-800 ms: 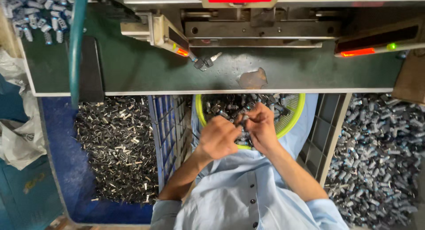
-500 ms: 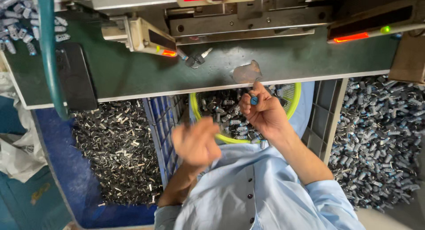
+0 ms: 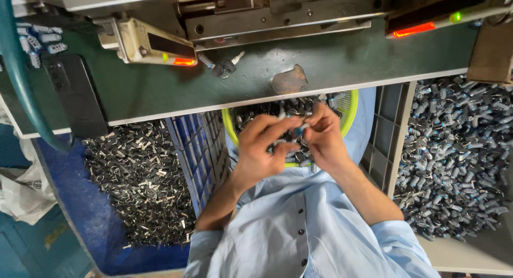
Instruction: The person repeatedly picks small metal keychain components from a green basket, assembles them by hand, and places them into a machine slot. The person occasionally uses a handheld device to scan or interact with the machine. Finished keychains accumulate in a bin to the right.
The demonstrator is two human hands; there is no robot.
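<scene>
My left hand (image 3: 262, 147) and my right hand (image 3: 322, 136) meet over a yellow-green basket (image 3: 235, 132) on my lap, filled with several small dark metal parts. Between the fingertips of both hands sits one small part with a blue end (image 3: 297, 131); both hands pinch it. The basket lies just under the edge of a dark green worktable (image 3: 160, 96). A machine with a metal jaw (image 3: 278, 18) stands at the table's back, with loose small parts (image 3: 222, 68) in front of it.
A blue crate (image 3: 133, 182) of small metal clips is at my left, a grey crate (image 3: 459, 149) of blue-grey parts at my right. Two sensor bars with red lights (image 3: 160, 45) (image 3: 427, 26) flank the machine. A teal hose (image 3: 21, 91) hangs left.
My right hand came back down from the table edge to the basket. My left hand rose to join it, and both now pinch one part. The camera shifted slightly.
</scene>
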